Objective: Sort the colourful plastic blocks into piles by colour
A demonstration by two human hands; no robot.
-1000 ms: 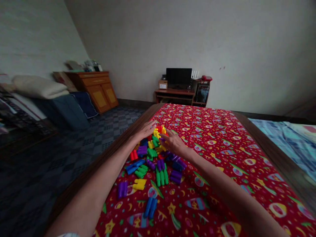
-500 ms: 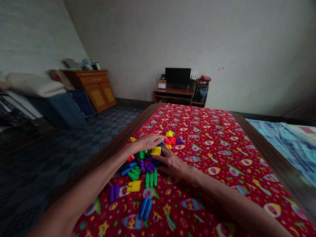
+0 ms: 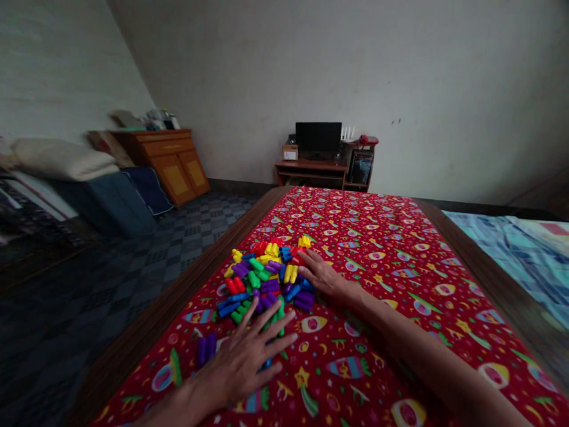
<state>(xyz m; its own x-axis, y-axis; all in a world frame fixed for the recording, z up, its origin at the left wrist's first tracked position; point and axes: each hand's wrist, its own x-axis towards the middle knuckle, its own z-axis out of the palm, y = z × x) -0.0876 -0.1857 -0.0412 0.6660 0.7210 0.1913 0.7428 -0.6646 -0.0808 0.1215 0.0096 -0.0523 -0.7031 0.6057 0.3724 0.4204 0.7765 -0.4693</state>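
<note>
A heap of plastic building blocks, shaped like joined tubes in red, yellow, green, blue and purple, lies on a red patterned cloth. My left hand is open, fingers spread, over the near side of the heap, covering some green and blue blocks. A purple block lies apart, left of that hand. At the heap's right side my right hand is open, its fingertips against red blocks. Close under its thumb is a yellow block.
The cloth covers a table with dark wooden edges. Beyond it stand a desk with a monitor and a red telephone. A wooden cabinet is at the left, and a bed with a blue checked sheet at the right.
My left hand has moved from the far side of the heap back to its near side, fingers spreading. My right hand has shifted slightly right and away from me. Blocks at the heap's right have moved.
</note>
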